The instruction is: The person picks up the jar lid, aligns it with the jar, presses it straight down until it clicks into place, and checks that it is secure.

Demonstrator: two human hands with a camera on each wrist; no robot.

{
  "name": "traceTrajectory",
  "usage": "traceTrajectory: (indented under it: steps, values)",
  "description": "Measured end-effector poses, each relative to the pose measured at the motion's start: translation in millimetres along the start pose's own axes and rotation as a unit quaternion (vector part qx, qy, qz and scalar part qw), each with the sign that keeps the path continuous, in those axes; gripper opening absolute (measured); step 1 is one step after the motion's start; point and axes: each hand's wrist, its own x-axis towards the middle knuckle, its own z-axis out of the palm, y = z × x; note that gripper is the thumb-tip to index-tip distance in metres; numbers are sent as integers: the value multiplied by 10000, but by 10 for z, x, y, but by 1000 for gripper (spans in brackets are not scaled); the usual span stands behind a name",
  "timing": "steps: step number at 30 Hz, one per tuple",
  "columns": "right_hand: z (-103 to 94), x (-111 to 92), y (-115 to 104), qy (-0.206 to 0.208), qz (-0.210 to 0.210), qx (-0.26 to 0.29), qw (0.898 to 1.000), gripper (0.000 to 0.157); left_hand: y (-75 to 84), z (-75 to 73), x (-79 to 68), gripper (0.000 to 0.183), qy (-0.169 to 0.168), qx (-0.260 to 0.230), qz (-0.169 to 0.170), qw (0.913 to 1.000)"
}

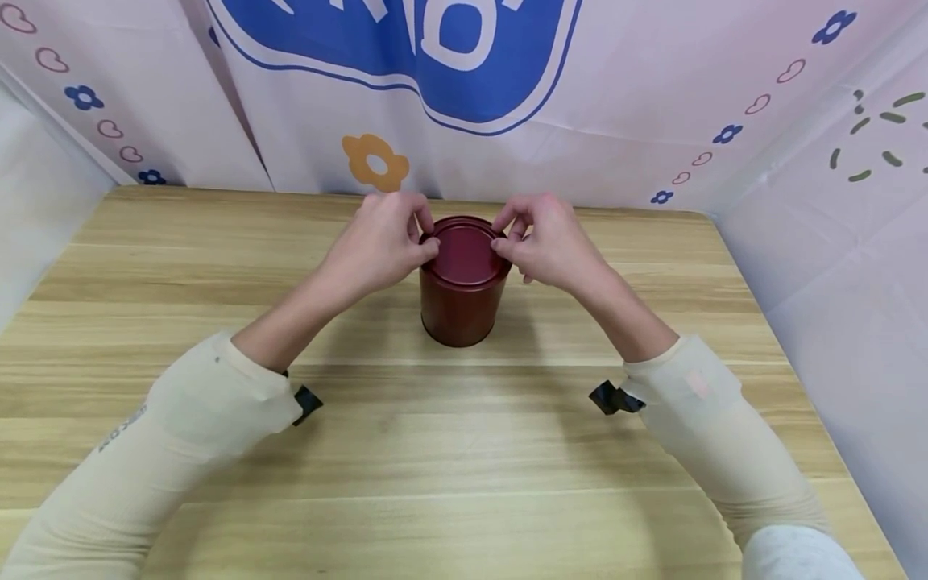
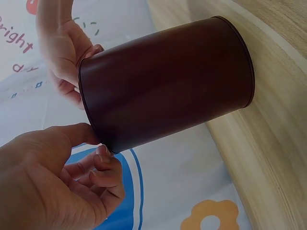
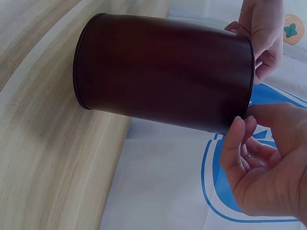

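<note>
A dark red cylindrical tin [image 1: 461, 312] stands upright on the wooden table, its round lid [image 1: 466, 256] sitting level on top. At the lid's left edge, my left hand [image 1: 383, 242] pinches the rim with the thumb on top and curled fingers at the outer side. Opposite it, my right hand [image 1: 548, 244] pinches the right edge in the same way. Both wrist views show the tin's smooth, plain side [image 2: 168, 81], with thumb and fingertips right at the top rim [image 3: 251, 67].
The pale wooden table [image 1: 464, 475] reaches back to a white printed cloth [image 1: 580, 153] close behind the tin. More white cloth [image 1: 834, 266] hangs along the right side. Beige sleeves [image 1: 210, 403] with black pieces at the cuffs cover both forearms.
</note>
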Motion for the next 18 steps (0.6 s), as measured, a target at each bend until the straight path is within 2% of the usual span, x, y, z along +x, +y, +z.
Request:
traceTrajectory:
  steps: [13,18]
  values:
    - [1,-11,54,-57,-54,42,10000,12,-29,31,-6,9,-70,-81,-48,9999]
    - [-16,-66,116,-6,1,256,9997,16,-64,42,-46,12,-98,-332,-2,9994]
